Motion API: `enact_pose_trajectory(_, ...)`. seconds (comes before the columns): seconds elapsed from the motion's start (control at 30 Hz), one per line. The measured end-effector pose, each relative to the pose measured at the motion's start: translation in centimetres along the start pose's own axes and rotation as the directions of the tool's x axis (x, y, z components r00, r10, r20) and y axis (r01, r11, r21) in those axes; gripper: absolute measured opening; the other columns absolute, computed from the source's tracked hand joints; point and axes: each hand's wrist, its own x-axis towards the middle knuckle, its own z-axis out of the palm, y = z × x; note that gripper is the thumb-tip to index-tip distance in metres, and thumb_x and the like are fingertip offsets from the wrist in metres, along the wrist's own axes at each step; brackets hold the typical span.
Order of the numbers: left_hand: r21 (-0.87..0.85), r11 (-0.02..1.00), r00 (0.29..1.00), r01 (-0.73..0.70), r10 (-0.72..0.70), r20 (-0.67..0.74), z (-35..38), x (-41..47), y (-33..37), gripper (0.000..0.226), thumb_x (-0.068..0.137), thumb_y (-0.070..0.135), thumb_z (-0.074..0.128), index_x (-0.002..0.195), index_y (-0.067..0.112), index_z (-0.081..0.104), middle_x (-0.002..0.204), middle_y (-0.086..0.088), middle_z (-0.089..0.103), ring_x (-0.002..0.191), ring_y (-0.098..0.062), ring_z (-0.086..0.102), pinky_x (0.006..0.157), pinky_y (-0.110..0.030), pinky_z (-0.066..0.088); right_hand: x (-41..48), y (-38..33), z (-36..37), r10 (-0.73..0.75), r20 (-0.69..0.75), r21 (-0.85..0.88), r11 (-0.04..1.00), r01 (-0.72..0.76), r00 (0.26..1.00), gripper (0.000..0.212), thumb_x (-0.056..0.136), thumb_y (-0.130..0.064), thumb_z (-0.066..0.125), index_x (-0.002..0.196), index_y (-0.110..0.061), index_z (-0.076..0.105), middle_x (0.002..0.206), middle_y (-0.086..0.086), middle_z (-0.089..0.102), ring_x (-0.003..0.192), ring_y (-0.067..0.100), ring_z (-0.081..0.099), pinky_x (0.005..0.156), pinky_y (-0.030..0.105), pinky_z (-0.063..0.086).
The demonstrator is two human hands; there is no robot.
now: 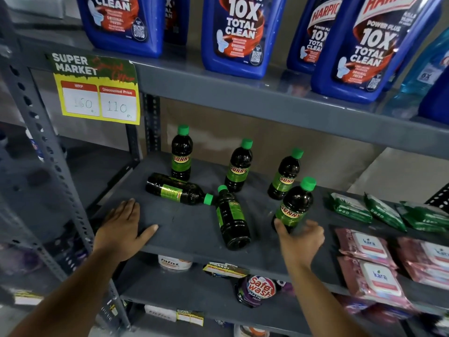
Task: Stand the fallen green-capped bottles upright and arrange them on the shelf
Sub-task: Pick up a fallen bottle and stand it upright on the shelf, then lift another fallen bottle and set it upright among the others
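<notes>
Six dark bottles with green caps and green "SUNNY" labels are on the grey middle shelf [184, 229]. Three stand upright at the back: one on the left [181, 155], one in the middle [239, 167] and one on the right [285, 176]. Two lie on their sides: one [177, 189] with its cap pointing right, and one [232, 218] with its cap pointing away from me. My right hand [301, 242] is wrapped around the base of a fourth upright bottle [295, 205] near the front edge. My left hand [121, 229] rests flat on the shelf, fingers apart, left of the fallen bottles.
Green wipe packs [352, 207] and pink Kara packs [369, 249] fill the shelf's right side. Large blue Harpic bottles [233, 35] stand on the shelf above. A yellow price sign [97, 91] hangs at the upper left. The perforated post [48, 152] borders the left.
</notes>
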Motion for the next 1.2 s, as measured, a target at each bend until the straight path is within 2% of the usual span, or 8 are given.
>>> enact_pose_trajectory(0.07,0.001,1.000,1.000,-0.010,0.010,-0.003,0.0,0.1,0.0,0.111,0.071,0.081,0.000,0.149,0.003,0.015,0.160,-0.014,0.015,0.148,-0.027,0.011,0.120,-0.042,0.013,1.7,-0.1,0.4,0.049,0.059,-0.017,0.999,-0.048,0.997,0.084,0.055,-0.029,0.095,0.116,0.005,0.049,0.109,0.017,0.056,0.109,0.034,0.052,0.087,0.036,0.045)
enact_pose_trajectory(0.1,-0.001,1.000,1.000,-0.012,0.012,-0.006,0.0,0.1,0.0,0.112,0.071,0.081,0.000,0.149,0.003,0.015,0.160,-0.014,0.015,0.148,-0.027,0.012,0.120,-0.042,0.013,2.5,-0.2,0.6,0.053,0.102,-0.023,0.998,-0.050,0.993,0.086,0.054,-0.031,0.095,0.118,0.006,0.051,0.113,0.019,0.059,0.109,0.034,0.056,0.088,0.039,0.049)
enact_pose_trajectory(0.17,-0.011,1.000,1.000,-0.007,0.007,-0.001,0.0,0.1,0.0,0.113,0.070,0.082,-0.001,0.149,0.003,0.015,0.161,-0.014,0.015,0.148,-0.026,0.011,0.120,-0.042,0.013,3.4,-0.1,1.0,0.032,0.160,-0.059,0.998,-0.022,0.987,0.079,0.055,-0.034,0.094,0.113,0.003,0.056,0.110,0.019,0.064,0.104,0.034,0.061,0.086,0.045,0.053)
enact_pose_trajectory(0.3,-0.010,1.000,1.000,-0.004,0.004,0.005,-0.1,0.0,0.1,0.112,0.071,0.082,-0.001,0.150,0.004,0.013,0.161,-0.013,0.013,0.148,-0.025,0.010,0.120,-0.041,0.011,3.9,0.6,1.6,0.023,0.169,-0.042,0.999,-0.016,0.985,0.064,0.056,-0.025,0.089,0.108,-0.006,0.056,0.105,0.014,0.063,0.100,0.033,0.061,0.082,0.045,0.054)
enact_pose_trajectory(0.4,-0.015,1.000,1.000,-0.013,0.013,-0.003,-0.1,-0.1,0.0,0.109,0.073,0.081,0.002,0.149,0.004,0.015,0.161,-0.013,0.015,0.148,-0.026,0.012,0.120,-0.042,0.012,3.6,1.1,1.9,-0.005,0.236,-0.023,1.000,0.011,0.972,0.078,0.058,-0.024,0.089,0.122,-0.013,0.046,0.111,0.004,0.057,0.100,0.023,0.058,0.081,0.038,0.051)
enact_pose_trajectory(0.47,-0.011,1.000,1.000,-0.015,0.015,-0.007,0.0,0.0,0.0,0.109,0.074,0.081,0.002,0.149,0.004,0.016,0.160,-0.013,0.016,0.148,-0.027,0.013,0.120,-0.042,0.013,3.5,1.7,1.9,0.017,0.266,-0.035,0.999,-0.008,0.964,0.078,0.063,-0.023,0.088,0.124,-0.018,0.042,0.107,-0.003,0.054,0.099,0.022,0.059,0.076,0.032,0.047)
enact_pose_trajectory(0.73,-0.001,1.000,1.000,-0.016,0.016,-0.004,0.1,0.1,0.0,0.110,0.073,0.081,0.001,0.149,0.004,0.016,0.161,-0.013,0.016,0.148,-0.026,0.012,0.120,-0.042,0.013,2.8,3.0,1.0,0.057,0.279,-0.087,0.996,-0.034,0.959,0.065,0.065,-0.027,0.087,0.116,-0.022,0.047,0.102,-0.002,0.061,0.087,0.017,0.057,0.070,0.029,0.044)
enact_pose_trajectory(1.2,0.008,1.000,1.000,-0.013,0.013,0.006,0.0,0.1,-0.1,0.110,0.073,0.081,0.000,0.150,0.004,0.015,0.161,-0.013,0.015,0.148,-0.026,0.012,0.120,-0.043,0.014,2.1,3.3,0.7,0.044,0.303,-0.080,0.997,-0.021,0.952,0.070,0.066,-0.026,0.086,0.124,-0.018,0.047,0.112,0.003,0.063,0.097,0.020,0.060,0.076,0.032,0.047)
